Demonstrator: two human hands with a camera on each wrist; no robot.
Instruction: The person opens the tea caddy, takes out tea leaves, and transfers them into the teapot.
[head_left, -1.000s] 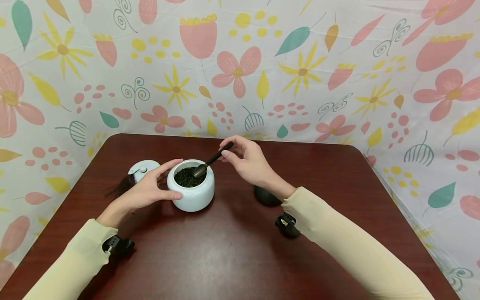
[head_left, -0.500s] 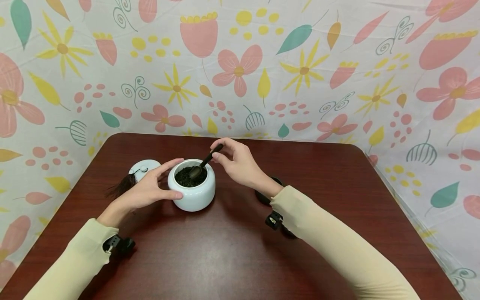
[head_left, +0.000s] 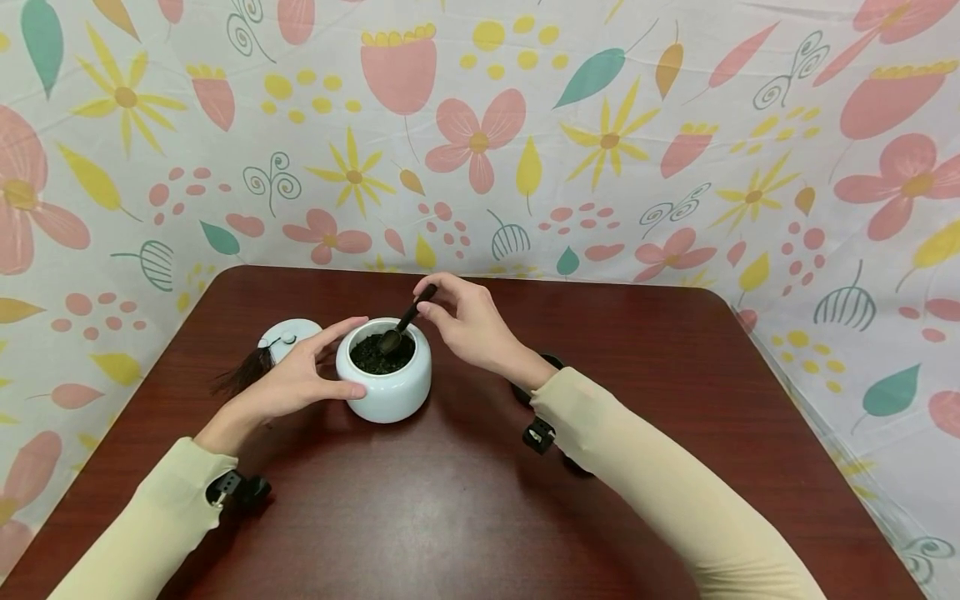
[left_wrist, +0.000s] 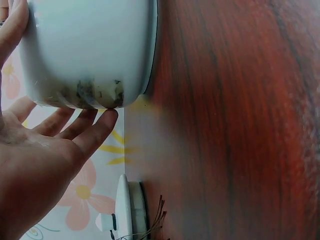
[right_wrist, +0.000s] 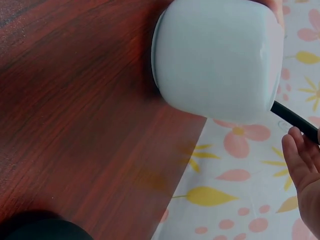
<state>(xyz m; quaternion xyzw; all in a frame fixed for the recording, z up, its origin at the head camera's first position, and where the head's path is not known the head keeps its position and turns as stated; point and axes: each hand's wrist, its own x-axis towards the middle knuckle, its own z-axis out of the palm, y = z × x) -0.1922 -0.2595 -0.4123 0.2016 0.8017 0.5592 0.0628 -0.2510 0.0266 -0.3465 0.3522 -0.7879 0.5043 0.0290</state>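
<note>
head view: your right hand (head_left: 474,323), pinching the black spoon (head_left: 409,316), has tipped it steeper into tea leaves (head_left: 365,357) in the white jar (head_left: 390,397); scooping seems underway. left wrist: your left hand (left_wrist: 45,160) grips the jar on the surface (left_wrist: 225,125). right wrist: the handle (right_wrist: 295,120) slants out.

A reddish-brown wooden table (head_left: 450,517) in front of a floral cloth backdrop (head_left: 476,142).
Toward the far left of the table a white lid (head_left: 303,330) lies knob up, a dark brown tassel (head_left: 251,371) tied at the knob and trailing left and nearer. Right of the middle sit a farther dark object (head_left: 554,361) and a nearer dark object (head_left: 576,467), both too hidden to identify. The cloth shows pink, yellow and teal flowers, leaves and scrolls.
</note>
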